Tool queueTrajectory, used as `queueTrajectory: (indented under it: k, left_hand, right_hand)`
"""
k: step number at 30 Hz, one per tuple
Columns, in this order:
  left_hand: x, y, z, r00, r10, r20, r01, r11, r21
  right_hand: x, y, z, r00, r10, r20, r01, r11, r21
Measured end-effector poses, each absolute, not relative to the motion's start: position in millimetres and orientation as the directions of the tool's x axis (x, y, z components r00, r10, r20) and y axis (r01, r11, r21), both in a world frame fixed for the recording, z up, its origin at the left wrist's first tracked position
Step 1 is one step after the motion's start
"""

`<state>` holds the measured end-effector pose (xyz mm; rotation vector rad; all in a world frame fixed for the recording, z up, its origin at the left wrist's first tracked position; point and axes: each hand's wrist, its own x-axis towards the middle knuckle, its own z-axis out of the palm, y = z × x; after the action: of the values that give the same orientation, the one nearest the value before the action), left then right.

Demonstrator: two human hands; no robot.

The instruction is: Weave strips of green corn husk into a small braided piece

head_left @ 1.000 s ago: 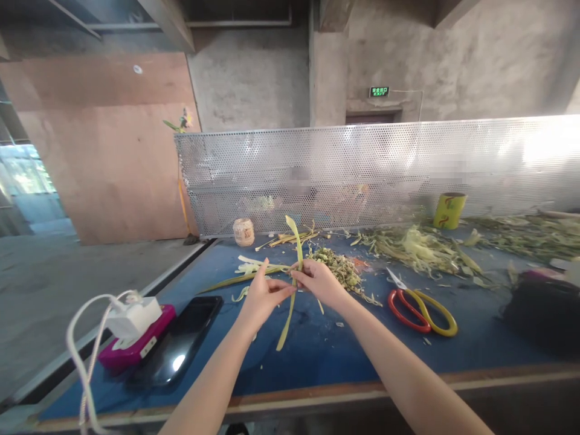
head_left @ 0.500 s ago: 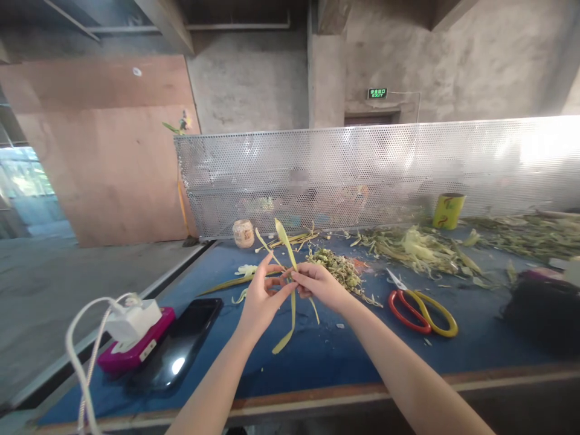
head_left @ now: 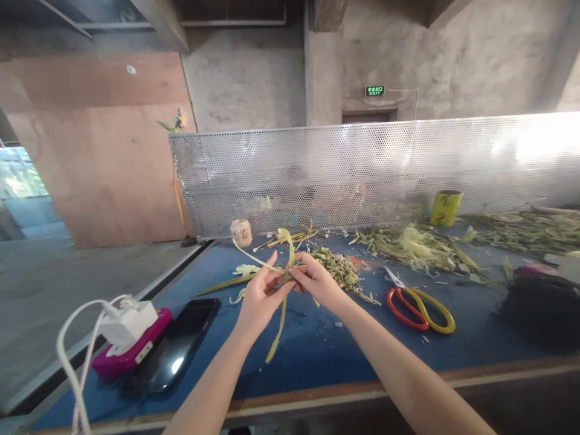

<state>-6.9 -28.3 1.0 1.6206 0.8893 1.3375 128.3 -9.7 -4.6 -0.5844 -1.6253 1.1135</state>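
Note:
My left hand [head_left: 261, 296] and my right hand [head_left: 316, 279] meet above the blue table, fingertips pinched together on pale yellow-green plant strips [head_left: 276, 338]. One strip end hangs below the fingers, another stands up above them, and a thin one reaches out to the upper left. Where the strips cross, the fingers cover them, so I cannot see how they are joined. Just behind my right hand lies a heap of small dried green pieces [head_left: 338, 266]. A long leaf strip [head_left: 224, 284] rests on the table left of my left hand.
Scissors with red and yellow handles [head_left: 419, 308] lie at right. A black phone [head_left: 179, 344] and a magenta power strip [head_left: 131, 356] with a white charger are at left. Behind are a pale roll [head_left: 241, 233], loose leaves [head_left: 412, 248], a yellow roll [head_left: 446, 208] and a perforated metal panel [head_left: 254, 175].
The upright strip has bent over and stands lower, and the thin strip has swung to the left. The hanging end has shifted slightly left. Both hands stay together, a little closer.

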Motion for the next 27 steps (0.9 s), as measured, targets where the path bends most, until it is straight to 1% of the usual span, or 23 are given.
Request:
queueTrajectory:
  k: [2, 8, 14, 19, 24, 27]
  left_hand:
    - [-6, -28, 2, 0.177, 0.906, 0.385, -0.014, -0.389, 0.921]
    - [-8, -26, 3, 0.127, 0.920, 0.371, -0.064, -0.366, 0.929]
    - [-9, -27, 2, 0.146, 0.911, 0.385, 0.000, -0.389, 0.921]
    - [-8, -27, 4, 0.153, 0.908, 0.390, 0.010, -0.396, 0.918]
    - [-10, -25, 7, 0.121, 0.922, 0.369, -0.015, -0.370, 0.929]
    - [-12, -23, 5, 0.113, 0.928, 0.355, -0.015, -0.355, 0.935]
  right_hand:
    - [127, -10, -5, -0.336, 0.826, 0.453, -0.122, 0.439, -0.890]
    - [128, -9, -6, -0.363, 0.852, 0.376, -0.121, 0.357, -0.926]
    - [129, -11, -4, -0.340, 0.860, 0.380, 0.050, 0.420, -0.906]
    - [134, -10, -1, -0.332, 0.862, 0.384, 0.053, 0.423, -0.905]
    - [146, -9, 6, -0.315, 0.891, 0.327, 0.087, 0.370, -0.925]
    - [149, -11, 8, -0.337, 0.891, 0.304, 0.109, 0.357, -0.928]
